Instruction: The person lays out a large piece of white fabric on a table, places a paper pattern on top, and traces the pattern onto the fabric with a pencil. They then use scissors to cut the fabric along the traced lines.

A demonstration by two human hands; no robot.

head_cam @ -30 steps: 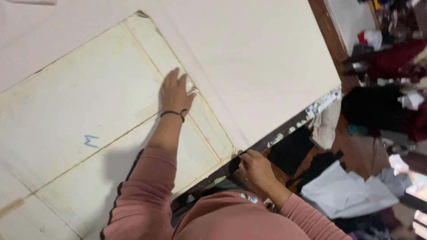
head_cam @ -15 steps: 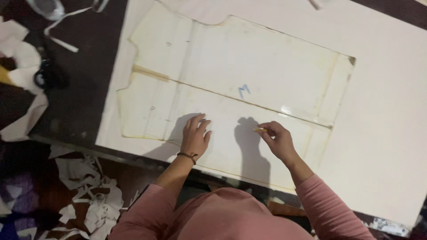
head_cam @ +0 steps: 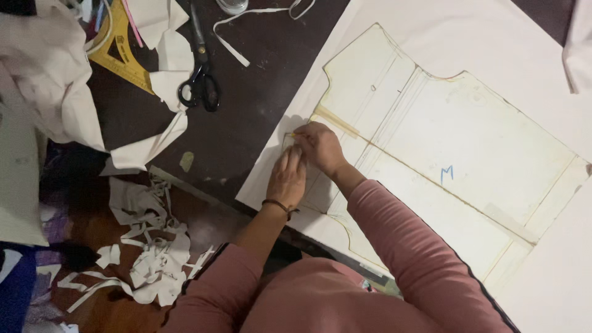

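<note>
A cream paper garment pattern (head_cam: pixel 468 135) lies flat on white fabric (head_cam: pixel 493 37) spread over a dark table (head_cam: pixel 259 92). My left hand (head_cam: pixel 287 176) presses flat on the pattern's lower left corner, a dark band on its wrist. Just above and touching it, my right hand (head_cam: pixel 320 147) pinches a small yellow piece of chalk (head_cam: pixel 291 134) at the pattern's edge. Both arms wear pink sleeves.
Black-handled scissors (head_cam: pixel 198 86) and a yellow set square (head_cam: pixel 123 52) lie on the dark table at upper left, among white fabric pieces (head_cam: pixel 55 74). White offcuts (head_cam: pixel 148 259) litter the floor at lower left. A white strip (head_cam: pixel 246 31) curls near the top.
The view has swung round. My hands were apart on the pattern; now both sit together at its left corner, the right one at the edge with the chalk.
</note>
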